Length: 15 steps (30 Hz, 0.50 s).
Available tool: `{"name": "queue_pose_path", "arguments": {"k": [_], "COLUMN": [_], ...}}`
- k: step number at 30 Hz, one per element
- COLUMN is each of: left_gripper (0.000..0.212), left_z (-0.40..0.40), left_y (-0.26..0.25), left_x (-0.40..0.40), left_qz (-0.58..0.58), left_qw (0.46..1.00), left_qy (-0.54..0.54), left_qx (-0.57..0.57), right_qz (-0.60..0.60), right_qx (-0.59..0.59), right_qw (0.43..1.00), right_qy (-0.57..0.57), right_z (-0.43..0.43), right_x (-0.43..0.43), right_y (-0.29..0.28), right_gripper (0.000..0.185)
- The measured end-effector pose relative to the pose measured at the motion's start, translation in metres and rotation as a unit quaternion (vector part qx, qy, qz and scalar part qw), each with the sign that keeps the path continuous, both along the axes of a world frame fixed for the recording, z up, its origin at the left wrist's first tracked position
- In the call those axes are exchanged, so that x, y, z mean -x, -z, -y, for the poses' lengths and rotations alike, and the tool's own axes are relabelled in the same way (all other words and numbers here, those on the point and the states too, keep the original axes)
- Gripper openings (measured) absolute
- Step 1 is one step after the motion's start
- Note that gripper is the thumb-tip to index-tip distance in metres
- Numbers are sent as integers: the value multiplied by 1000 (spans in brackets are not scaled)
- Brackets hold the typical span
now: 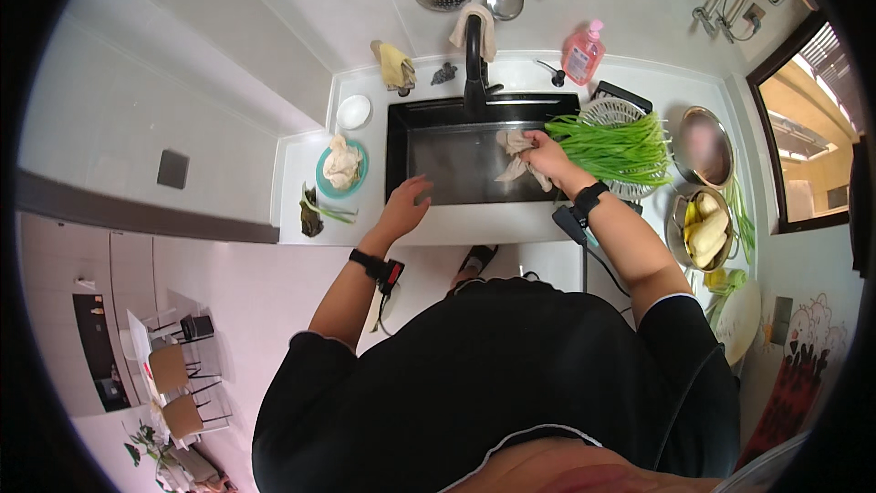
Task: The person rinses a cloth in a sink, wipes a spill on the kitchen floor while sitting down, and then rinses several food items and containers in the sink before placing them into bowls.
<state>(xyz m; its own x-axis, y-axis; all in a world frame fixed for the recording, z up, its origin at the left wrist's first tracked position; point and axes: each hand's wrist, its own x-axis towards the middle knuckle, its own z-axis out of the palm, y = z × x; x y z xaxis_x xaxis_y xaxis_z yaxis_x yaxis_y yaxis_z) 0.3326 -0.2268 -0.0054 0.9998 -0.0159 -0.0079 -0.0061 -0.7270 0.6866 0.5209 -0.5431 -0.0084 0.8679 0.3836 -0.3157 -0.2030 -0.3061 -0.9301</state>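
Note:
My right hand (545, 156) grips a crumpled beige cloth (514, 150) over the right side of the black sink (438, 150). Part of the cloth hangs down below my fingers. My left hand (406, 202) is over the sink's front left edge, holding nothing, with its fingers apart. Above the basin rises a black faucet (473, 61), and another light cloth (487, 31) drapes over its top. Just right of my right hand, a bundle of long green stalks (609, 150) lies across a white plastic colander (612, 109).
A teal bowl (363, 174) with a pale cloth-like lump and a white bowl (354, 111) stand left. Pink bottled soap (584, 55) is behind. Along the right are a metal bowl (727, 157) and a pot of peeled pale vegetables (708, 236). Utensils, including a ladle (505, 1), hang above.

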Motion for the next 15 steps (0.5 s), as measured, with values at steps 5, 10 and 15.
{"name": "queue_pose_path", "arguments": {"k": [5, 10, 15], "left_gripper": [39, 50, 59], "left_z": [-22, -17, -10], "left_y": [34, 82, 139], "left_x": [-138, -266, -345], "left_qz": [90, 49, 3], "left_qw": [993, 982, 965], "left_qy": [74, 159, 222], "left_qx": [25, 93, 141], "right_qz": [123, 251, 53], "right_qx": [212, 247, 170], "right_qw": [966, 929, 984], "right_qy": [-85, -113, -23], "right_z": [-24, -34, -61], "right_x": [-27, -34, -39], "right_y": [27, 50, 29], "right_gripper": [39, 31, 30]}}
